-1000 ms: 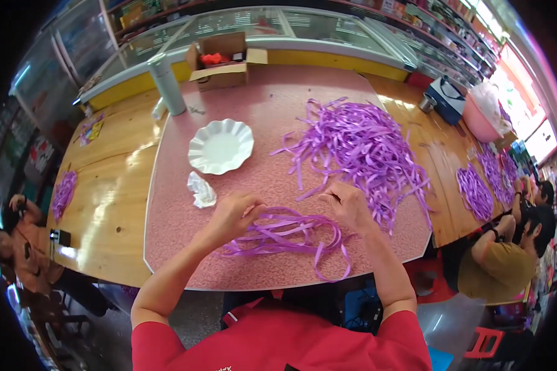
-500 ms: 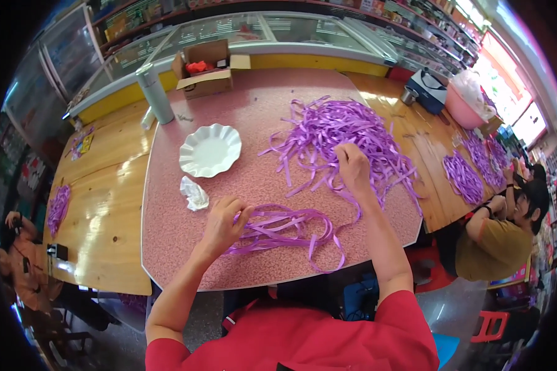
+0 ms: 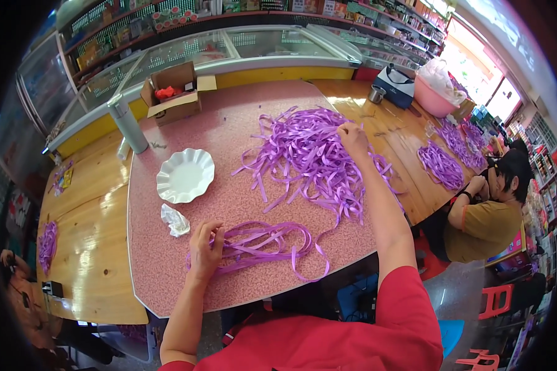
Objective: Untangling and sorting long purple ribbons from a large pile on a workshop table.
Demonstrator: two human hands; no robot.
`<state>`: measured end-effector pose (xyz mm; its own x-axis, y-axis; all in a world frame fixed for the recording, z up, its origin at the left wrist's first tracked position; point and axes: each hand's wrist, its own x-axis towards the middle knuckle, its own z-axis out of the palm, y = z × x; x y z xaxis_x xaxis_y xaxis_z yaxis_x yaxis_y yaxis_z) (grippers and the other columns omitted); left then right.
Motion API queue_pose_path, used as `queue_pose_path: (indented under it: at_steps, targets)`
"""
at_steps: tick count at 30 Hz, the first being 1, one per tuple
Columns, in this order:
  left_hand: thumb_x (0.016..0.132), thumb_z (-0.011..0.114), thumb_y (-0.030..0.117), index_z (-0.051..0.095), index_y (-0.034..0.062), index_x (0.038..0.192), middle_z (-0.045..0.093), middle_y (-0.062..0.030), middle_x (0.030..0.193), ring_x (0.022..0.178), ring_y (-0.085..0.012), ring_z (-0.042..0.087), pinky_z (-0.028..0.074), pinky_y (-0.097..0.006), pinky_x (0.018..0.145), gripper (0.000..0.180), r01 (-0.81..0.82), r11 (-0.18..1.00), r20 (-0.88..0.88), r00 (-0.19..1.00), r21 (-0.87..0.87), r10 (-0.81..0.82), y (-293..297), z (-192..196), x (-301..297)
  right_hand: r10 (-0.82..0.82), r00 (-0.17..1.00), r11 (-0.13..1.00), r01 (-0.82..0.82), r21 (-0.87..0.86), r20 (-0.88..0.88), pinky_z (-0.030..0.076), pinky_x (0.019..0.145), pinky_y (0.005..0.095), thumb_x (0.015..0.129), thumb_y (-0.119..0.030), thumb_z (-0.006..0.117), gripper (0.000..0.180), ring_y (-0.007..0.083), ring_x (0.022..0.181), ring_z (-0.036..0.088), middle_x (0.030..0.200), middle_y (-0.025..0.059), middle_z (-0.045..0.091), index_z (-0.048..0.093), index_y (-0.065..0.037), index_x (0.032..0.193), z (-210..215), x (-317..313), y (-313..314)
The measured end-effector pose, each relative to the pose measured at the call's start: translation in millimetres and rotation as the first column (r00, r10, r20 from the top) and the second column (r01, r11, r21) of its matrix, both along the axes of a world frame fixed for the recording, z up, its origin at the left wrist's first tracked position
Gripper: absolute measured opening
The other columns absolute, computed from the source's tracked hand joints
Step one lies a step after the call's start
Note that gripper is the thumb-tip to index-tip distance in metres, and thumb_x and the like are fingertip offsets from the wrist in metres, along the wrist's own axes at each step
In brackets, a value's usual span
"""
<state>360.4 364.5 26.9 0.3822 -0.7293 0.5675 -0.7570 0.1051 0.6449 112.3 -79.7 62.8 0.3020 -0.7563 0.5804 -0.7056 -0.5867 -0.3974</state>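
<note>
Left grip [image 3: 205, 248]: curled around looped purple ribbon [image 3: 244, 250], near-left of tangled pile [image 3: 315, 151]; right grip [image 3: 353, 140]: pinched closed at pile, contents unclear

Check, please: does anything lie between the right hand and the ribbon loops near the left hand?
Yes: part of the pile lies between the right hand and the loops. Past it, only tabletop and a strand show; the bowl stands left of this path.

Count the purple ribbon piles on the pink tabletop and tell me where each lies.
2: a big tangled heap toward the right, at the right hand, and a smaller looped bundle closer in, at the left hand.
</note>
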Motion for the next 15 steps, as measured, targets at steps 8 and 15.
queue_pose_path:
  at_steps: [8,15]
  targets:
    - [0.09,0.065,0.002,0.062,0.0007,0.104,0.064,-0.0139,0.094,0.074,-0.0256,0.063,0.052,-0.034,0.067,0.014,0.009,1.0,-0.023,1.0,0.0,-0.009,7,1,6,0.172,0.938,0.979,-0.195,-0.049,-0.303,0.051,0.085,0.0439,0.082,-0.024,0.069,0.017,0.0342,0.093,0.065,0.093,0.013,0.067,0.075,-0.011,0.091,6,27,5]
    - [0.09,0.065,0.002,0.062,0.0005,0.104,0.064,-0.0137,0.092,0.074,-0.0257,0.063,0.051,-0.034,0.067,0.014,0.022,0.999,-0.039,0.999,-0.044,-0.024,2,2,9,0.177,0.984,0.942,-0.173,-0.287,-0.011,0.053,0.082,0.0409,0.084,-0.019,0.066,0.016,0.03,0.089,0.067,0.092,0.0143,0.07,0.073,-0.005,0.088,78,22,-16]
